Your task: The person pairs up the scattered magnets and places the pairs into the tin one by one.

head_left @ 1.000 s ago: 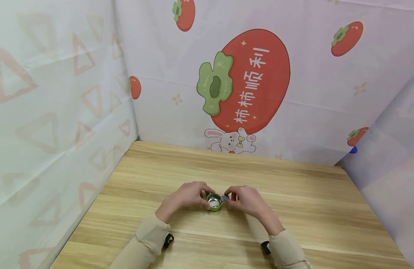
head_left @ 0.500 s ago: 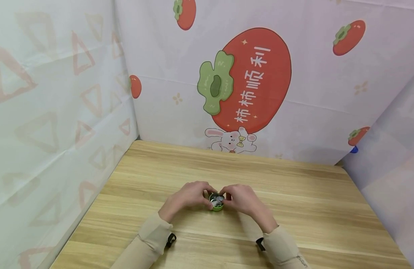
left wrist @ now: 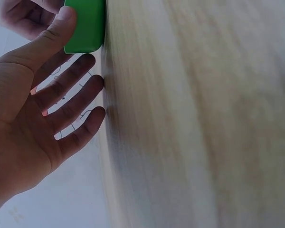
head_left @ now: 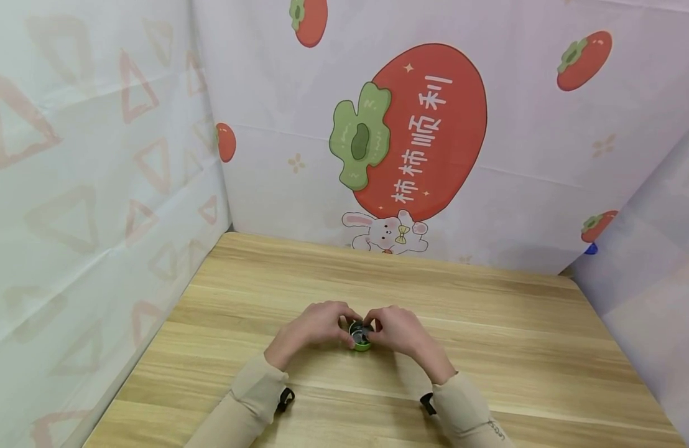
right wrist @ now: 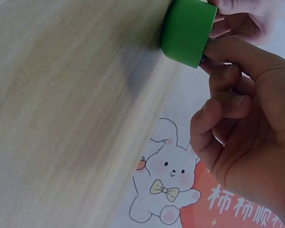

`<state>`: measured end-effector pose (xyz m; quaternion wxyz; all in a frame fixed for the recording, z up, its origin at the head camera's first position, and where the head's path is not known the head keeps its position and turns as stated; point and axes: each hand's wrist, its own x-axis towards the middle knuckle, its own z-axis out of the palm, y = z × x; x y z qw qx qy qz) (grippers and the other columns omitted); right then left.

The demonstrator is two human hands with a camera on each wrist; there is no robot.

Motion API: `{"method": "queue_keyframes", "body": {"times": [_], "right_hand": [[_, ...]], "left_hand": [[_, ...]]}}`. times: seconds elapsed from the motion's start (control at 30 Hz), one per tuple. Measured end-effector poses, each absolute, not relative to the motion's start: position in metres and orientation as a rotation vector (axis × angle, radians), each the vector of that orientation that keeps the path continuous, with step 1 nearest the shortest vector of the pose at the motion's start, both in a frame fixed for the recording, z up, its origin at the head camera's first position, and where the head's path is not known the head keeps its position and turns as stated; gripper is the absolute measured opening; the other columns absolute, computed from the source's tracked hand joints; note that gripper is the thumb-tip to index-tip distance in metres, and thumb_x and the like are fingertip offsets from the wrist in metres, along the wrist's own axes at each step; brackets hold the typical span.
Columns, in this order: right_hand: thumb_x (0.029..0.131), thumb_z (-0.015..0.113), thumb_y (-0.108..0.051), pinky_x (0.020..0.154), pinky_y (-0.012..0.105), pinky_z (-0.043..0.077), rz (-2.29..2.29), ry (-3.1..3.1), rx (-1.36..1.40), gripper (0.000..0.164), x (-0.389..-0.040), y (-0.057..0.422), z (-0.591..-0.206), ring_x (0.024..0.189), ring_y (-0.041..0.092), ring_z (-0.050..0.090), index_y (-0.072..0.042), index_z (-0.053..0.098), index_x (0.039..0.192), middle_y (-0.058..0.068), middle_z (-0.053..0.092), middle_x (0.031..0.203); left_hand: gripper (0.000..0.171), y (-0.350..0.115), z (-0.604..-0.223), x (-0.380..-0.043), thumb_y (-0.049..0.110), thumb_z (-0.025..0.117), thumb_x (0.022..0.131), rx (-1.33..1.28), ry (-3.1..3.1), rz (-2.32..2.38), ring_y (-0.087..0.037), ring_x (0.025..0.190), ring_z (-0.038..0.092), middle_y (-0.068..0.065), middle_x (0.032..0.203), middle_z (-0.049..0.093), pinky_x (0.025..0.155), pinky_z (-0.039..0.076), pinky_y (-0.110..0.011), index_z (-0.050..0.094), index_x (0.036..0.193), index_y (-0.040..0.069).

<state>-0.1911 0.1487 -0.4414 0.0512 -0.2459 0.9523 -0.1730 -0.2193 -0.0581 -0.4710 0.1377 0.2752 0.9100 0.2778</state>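
Observation:
A small round green tin [head_left: 362, 348] with a shiny metal inside stands upright on the wooden table. My left hand [head_left: 324, 322] grips it from the left with thumb and forefinger; in the left wrist view the thumb lies on the tin's green wall [left wrist: 88, 28] and the other fingers are spread out loosely. My right hand [head_left: 399, 330] is at the tin's right rim, thumb and forefinger pinching a small coin-like grey disc [head_left: 362, 334] in the opening. The right wrist view shows the fingertips partly hidden behind the green tin, the other fingers curled.
The wooden table [head_left: 490, 336] reaches to a white back cloth [head_left: 277, 186] printed with red persimmons and a rabbit. Another printed cloth [head_left: 115, 186] hangs along the left side. A small blue object [head_left: 591, 249] shows at the back right corner.
My right hand has moved left, bringing the grey disc from beside the tin into its opening. The tin has shifted slightly to the right with my left hand still gripping it.

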Motion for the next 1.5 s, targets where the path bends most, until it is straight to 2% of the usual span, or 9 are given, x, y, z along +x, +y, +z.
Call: {"method": "queue_keyframes", "body": {"times": [0.43,0.73,1.07,1.3,1.5], "right_hand": [[0.082,0.079,-0.021,0.058,0.026,0.039,-0.635,2.826,-0.708,0.007,-0.194,0.145,-0.446,0.065,0.006,0.050,-0.019,0.077,0.088,-0.012,0.062,0.072],[0.080,0.082,-0.024,0.056,0.026,0.040,-0.716,2.790,-0.596,0.007,-0.196,0.140,-0.453,0.062,0.007,0.051,-0.020,0.078,0.085,-0.012,0.064,0.070],[0.081,0.080,-0.017,0.055,0.025,0.037,-0.790,2.722,-0.587,0.010,-0.198,0.140,-0.451,0.061,0.009,0.049,-0.018,0.077,0.091,-0.008,0.059,0.067],[0.086,0.074,-0.010,0.065,0.024,0.044,-0.888,2.612,-0.642,0.010,-0.198,0.146,-0.453,0.074,0.007,0.055,-0.020,0.079,0.087,-0.007,0.073,0.088],[0.092,0.070,-0.016,0.066,0.022,0.045,-0.762,2.637,-0.791,0.010,-0.195,0.150,-0.449,0.072,0.002,0.054,-0.020,0.080,0.093,-0.009,0.074,0.088]], "left_hand": [[0.052,-0.059,-0.472,-0.220,0.042,0.086,0.073,0.790,2.617,0.820,-0.002,0.083,0.058,0.017,0.101,0.065,0.079,0.045,-0.034,0.071,0.122,0.031],[0.056,-0.058,-0.473,-0.224,0.044,0.087,0.071,0.781,2.617,0.823,-0.002,0.084,0.060,0.017,0.103,0.068,0.081,0.046,-0.036,0.071,0.123,0.031],[0.053,-0.058,-0.470,-0.224,0.043,0.087,0.071,0.800,2.605,0.825,-0.001,0.081,0.059,0.018,0.099,0.067,0.079,0.046,-0.035,0.072,0.120,0.032],[0.055,-0.056,-0.470,-0.224,0.044,0.087,0.071,0.789,2.603,0.811,-0.002,0.082,0.060,0.016,0.099,0.069,0.081,0.047,-0.037,0.071,0.121,0.029],[0.057,-0.056,-0.470,-0.223,0.044,0.087,0.070,0.779,2.612,0.800,-0.003,0.084,0.061,0.015,0.098,0.070,0.080,0.047,-0.037,0.071,0.122,0.028]]}}
